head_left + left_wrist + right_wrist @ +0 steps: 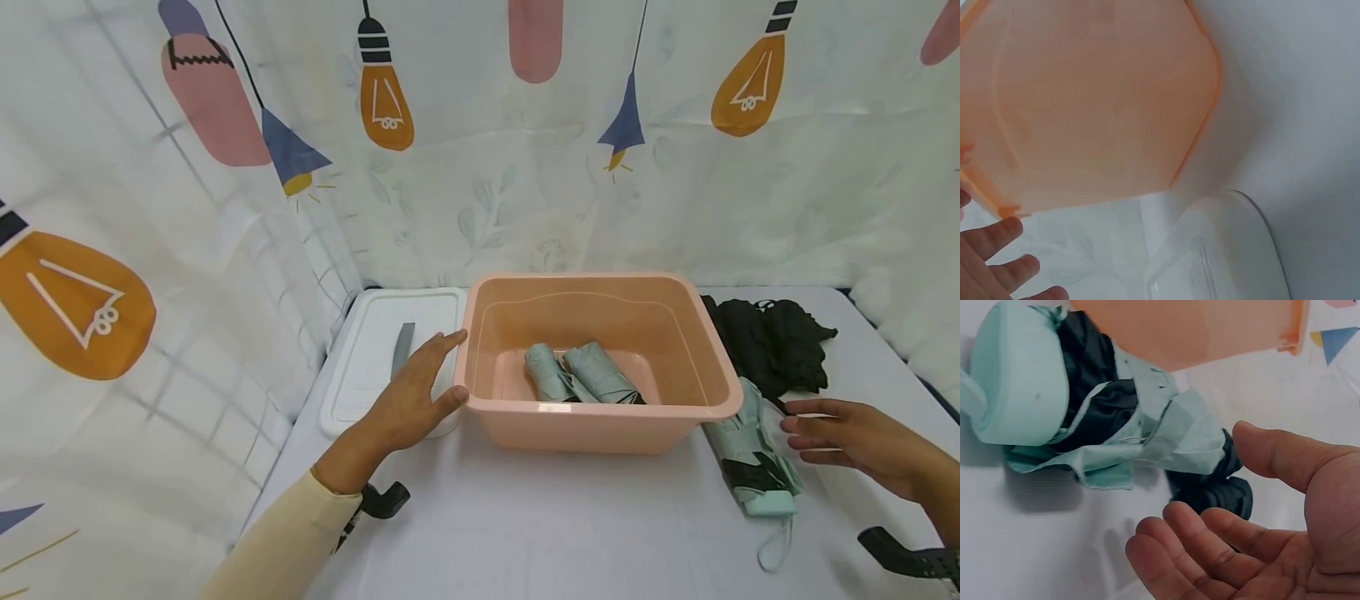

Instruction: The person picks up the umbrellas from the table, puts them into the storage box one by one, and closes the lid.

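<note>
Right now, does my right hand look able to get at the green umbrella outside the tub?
Likely yes: the right hand is open beside the umbrella, nothing visible between them, and the tub stands on the umbrella's other side.

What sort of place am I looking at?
Perhaps a makeshift indoor work corner: a pale, lamp-printed fabric curtain hangs behind a white cloth-covered table that bears a peach rectangular plastic tub.

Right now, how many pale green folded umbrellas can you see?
3: two umbrellas inside the peach rectangular plastic tub, and a third umbrella on the white table beside the right hand. The tub's front wall could hide more.
</note>
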